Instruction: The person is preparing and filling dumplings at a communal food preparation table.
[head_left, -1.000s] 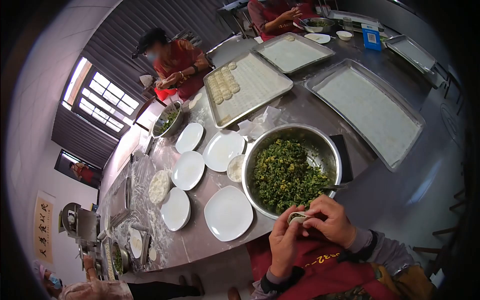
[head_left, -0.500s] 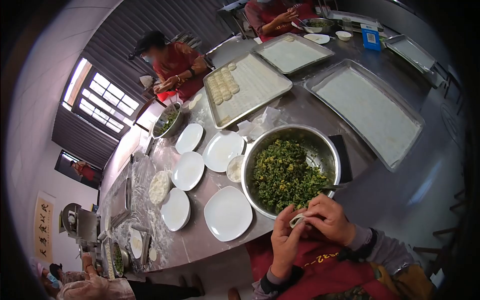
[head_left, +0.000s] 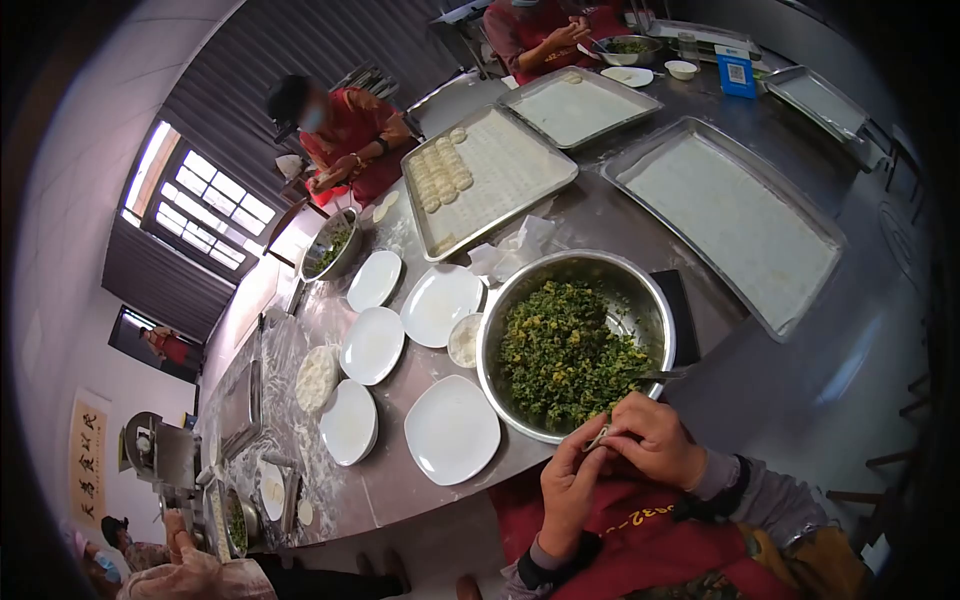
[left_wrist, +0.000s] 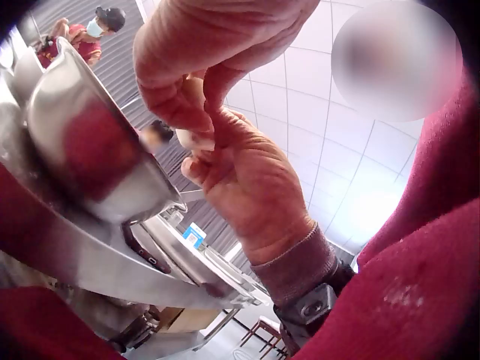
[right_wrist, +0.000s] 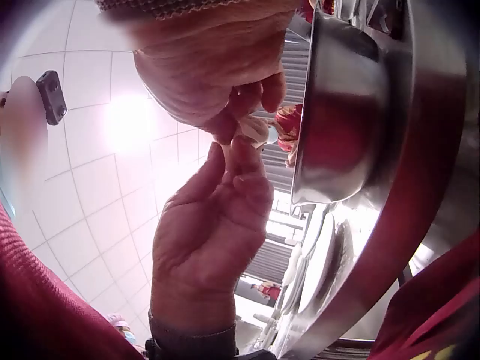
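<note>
Between both hands, just over the table's front edge, is a small pale dumpling (head_left: pixel 597 438), folded around its filling. My left hand (head_left: pixel 566 492) pinches one side of it with thumb and fingers. The other side is pinched by my right hand (head_left: pixel 657 440), its fingertips meeting the left ones. In the right wrist view a bit of white dough (right_wrist: pixel 256 130) shows among the fingers; most of the dumpling is hidden. Right beyond the hands stands a large steel bowl (head_left: pixel 648 300) of chopped green and yellow filling (head_left: pixel 565 350), with a spoon handle (head_left: pixel 664 375) over its rim.
White plates (head_left: pixel 452 430) and a small bowl of white flour (head_left: pixel 465 340) stand left of the steel bowl. Farther back lie a tray (head_left: pixel 515 165) with rows of dumplings and a paper-lined tray (head_left: pixel 730 220). Another person (head_left: pixel 350 140) works across the table.
The dumpling's opening has narrowed as the fingers pressed its edges together; less filling shows. Both hands stay in nearly the same place, and the head view has shifted slightly.
</note>
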